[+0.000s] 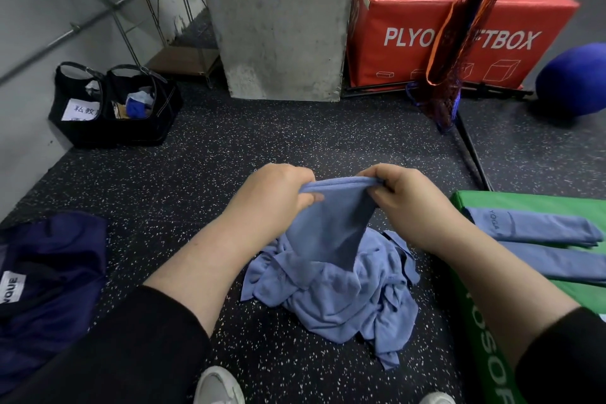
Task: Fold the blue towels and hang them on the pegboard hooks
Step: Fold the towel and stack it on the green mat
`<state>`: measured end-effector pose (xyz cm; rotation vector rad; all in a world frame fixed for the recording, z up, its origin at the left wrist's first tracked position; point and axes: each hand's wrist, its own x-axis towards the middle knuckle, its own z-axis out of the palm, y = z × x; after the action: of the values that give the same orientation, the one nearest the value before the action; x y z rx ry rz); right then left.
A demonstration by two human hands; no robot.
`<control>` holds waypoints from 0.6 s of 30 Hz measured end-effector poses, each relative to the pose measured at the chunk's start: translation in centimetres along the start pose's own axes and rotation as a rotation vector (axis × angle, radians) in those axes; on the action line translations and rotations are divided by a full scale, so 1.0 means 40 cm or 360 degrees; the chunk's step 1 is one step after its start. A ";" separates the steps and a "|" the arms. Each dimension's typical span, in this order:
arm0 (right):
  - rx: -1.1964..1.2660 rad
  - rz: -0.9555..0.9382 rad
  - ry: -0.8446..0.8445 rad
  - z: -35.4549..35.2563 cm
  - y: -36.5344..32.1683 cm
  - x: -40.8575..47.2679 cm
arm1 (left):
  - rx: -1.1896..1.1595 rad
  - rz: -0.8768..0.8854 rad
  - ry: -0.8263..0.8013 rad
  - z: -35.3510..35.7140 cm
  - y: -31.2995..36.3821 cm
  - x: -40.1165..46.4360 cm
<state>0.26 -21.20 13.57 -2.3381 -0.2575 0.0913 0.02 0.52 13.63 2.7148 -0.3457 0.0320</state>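
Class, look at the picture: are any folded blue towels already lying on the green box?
Yes: two folded blue towels lie side by side on top of the green box at the right, one marked YOGA.

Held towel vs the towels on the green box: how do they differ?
The held towel hangs loose from the left hand and right hand; the box towels lie flat. The held towel is unfolded above the floor pile; the box towels are folded into narrow strips on the green box. Both are the same blue.
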 end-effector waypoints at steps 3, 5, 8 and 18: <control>0.0024 -0.0030 0.0036 0.002 -0.002 0.000 | -0.0096 0.0001 0.0061 0.000 0.003 -0.002; 0.0113 -0.0058 0.0043 0.000 -0.007 -0.003 | -0.0160 -0.0064 0.0085 0.002 0.014 -0.006; 0.0158 -0.0081 -0.0067 0.011 -0.004 -0.005 | -0.0219 -0.0292 0.0093 0.009 0.036 -0.008; -0.0151 0.0043 -0.0013 0.063 -0.046 -0.022 | -0.0332 -0.0688 -0.0050 0.050 0.049 0.005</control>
<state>-1.25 -18.37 13.08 -2.4365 -0.2387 0.1044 -0.34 -2.06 12.57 2.5256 0.2221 -0.1589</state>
